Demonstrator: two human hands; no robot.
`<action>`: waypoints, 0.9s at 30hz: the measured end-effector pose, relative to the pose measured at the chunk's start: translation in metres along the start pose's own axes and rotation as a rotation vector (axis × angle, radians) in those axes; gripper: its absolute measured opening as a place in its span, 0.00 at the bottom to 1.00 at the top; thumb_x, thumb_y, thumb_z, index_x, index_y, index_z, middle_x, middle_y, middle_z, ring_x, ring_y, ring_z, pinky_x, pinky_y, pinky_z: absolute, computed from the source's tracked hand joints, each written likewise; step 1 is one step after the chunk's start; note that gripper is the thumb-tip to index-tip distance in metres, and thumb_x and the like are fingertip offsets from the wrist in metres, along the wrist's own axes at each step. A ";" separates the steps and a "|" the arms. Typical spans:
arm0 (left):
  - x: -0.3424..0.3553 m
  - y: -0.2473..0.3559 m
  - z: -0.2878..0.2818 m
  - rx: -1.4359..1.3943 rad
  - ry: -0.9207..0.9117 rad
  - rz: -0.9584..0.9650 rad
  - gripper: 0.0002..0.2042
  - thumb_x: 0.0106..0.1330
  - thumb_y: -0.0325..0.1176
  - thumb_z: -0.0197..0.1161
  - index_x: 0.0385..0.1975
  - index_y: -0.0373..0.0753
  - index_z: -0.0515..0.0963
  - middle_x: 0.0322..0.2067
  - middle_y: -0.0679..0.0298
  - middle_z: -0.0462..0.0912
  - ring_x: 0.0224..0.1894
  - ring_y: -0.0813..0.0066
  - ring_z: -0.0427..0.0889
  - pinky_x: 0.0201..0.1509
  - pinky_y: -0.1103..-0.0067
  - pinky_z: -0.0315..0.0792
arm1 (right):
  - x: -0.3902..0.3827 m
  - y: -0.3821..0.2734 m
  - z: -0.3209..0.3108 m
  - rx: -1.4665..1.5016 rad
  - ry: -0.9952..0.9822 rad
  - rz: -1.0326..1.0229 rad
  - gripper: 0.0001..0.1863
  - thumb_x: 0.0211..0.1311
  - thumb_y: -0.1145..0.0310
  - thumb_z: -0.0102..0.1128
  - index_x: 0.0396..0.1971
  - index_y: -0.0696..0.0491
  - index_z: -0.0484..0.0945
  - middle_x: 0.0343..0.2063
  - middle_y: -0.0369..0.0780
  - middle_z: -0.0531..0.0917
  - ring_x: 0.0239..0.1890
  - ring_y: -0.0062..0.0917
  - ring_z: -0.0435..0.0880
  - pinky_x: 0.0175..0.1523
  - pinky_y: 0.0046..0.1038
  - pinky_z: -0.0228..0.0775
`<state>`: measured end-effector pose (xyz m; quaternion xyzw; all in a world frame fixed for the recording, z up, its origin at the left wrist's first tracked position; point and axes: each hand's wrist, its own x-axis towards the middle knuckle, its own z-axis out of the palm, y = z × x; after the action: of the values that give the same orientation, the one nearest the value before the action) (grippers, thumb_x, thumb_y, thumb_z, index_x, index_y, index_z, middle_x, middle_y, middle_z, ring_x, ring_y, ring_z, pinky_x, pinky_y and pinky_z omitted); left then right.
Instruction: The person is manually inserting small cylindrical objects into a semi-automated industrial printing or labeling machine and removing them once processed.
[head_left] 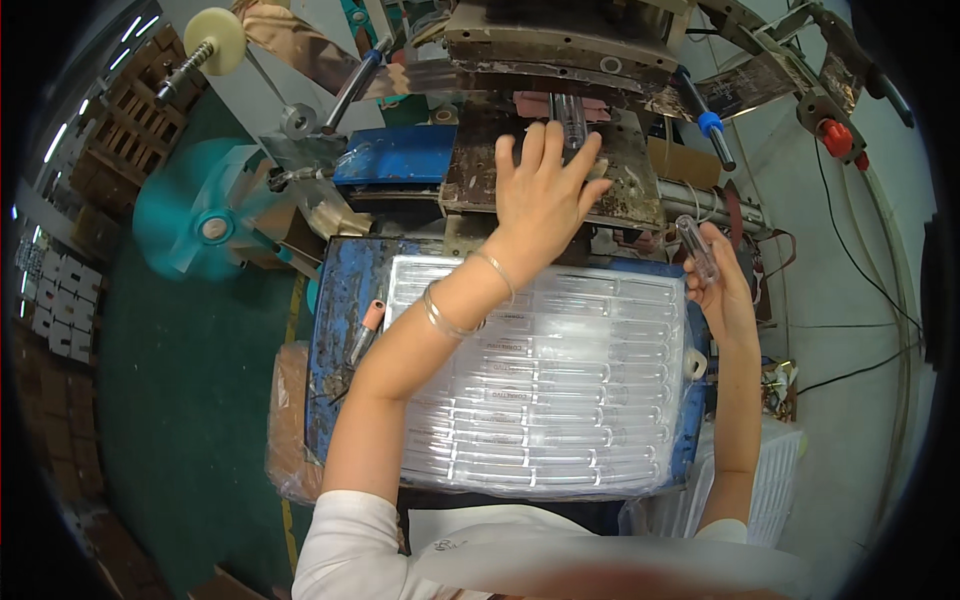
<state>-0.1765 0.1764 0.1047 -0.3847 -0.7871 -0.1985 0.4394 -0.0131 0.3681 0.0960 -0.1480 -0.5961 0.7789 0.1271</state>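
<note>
My left hand reaches over the stained metal bed of a machine, its fingers spread. A clear tube lies on a pink pad just beyond the fingertips; whether they touch it I cannot tell. At the right, my right hand is raised with its fingers closed around another clear tube, tilted upward. Below both hands, a clear plastic tray holds rows of similar clear tubes, some with dark print.
The tray rests on a worn blue table. A small pink-capped tube lies by its left edge. Above the bed hangs the machine's metal head. A teal fan spins at the left. More trays stand low at the right.
</note>
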 end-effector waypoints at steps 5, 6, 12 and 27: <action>0.027 -0.005 0.010 0.088 -0.014 0.081 0.13 0.50 0.43 0.61 0.34 0.46 0.73 0.25 0.66 0.70 0.40 0.68 0.67 0.50 0.68 0.52 | 0.021 -0.008 0.009 -0.098 0.000 -0.051 0.20 0.64 0.57 0.43 0.53 0.50 0.63 0.27 0.35 0.75 0.24 0.11 0.73 0.25 0.13 0.66; 0.028 0.000 0.010 0.096 0.060 0.132 0.12 0.50 0.41 0.62 0.33 0.47 0.73 0.25 0.68 0.70 0.40 0.70 0.67 0.50 0.68 0.52 | 0.026 -0.010 0.013 -0.106 0.003 -0.046 0.20 0.64 0.57 0.43 0.53 0.50 0.63 0.27 0.35 0.75 0.24 0.11 0.73 0.25 0.13 0.66; -0.058 0.049 -0.064 -0.180 0.228 0.196 0.12 0.53 0.42 0.61 0.37 0.50 0.76 0.24 0.75 0.71 0.32 0.82 0.70 0.46 0.75 0.54 | 0.082 -0.013 0.062 -0.269 0.142 -0.300 0.23 0.57 0.56 0.53 0.50 0.52 0.67 0.26 0.31 0.75 0.26 0.11 0.72 0.28 0.14 0.64; -0.157 0.034 -0.051 -0.443 -0.555 0.046 0.16 0.49 0.28 0.57 0.40 0.40 0.72 0.31 0.66 0.72 0.40 0.71 0.70 0.51 0.68 0.58 | 0.140 0.006 0.136 -0.476 0.085 -0.516 0.20 0.56 0.58 0.53 0.44 0.56 0.74 0.41 0.40 0.75 0.45 0.23 0.71 0.53 0.21 0.56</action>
<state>-0.0720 0.0967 -0.0018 -0.5274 -0.8055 -0.2425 0.1192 -0.1947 0.2975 0.1123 -0.0503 -0.7730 0.5535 0.3061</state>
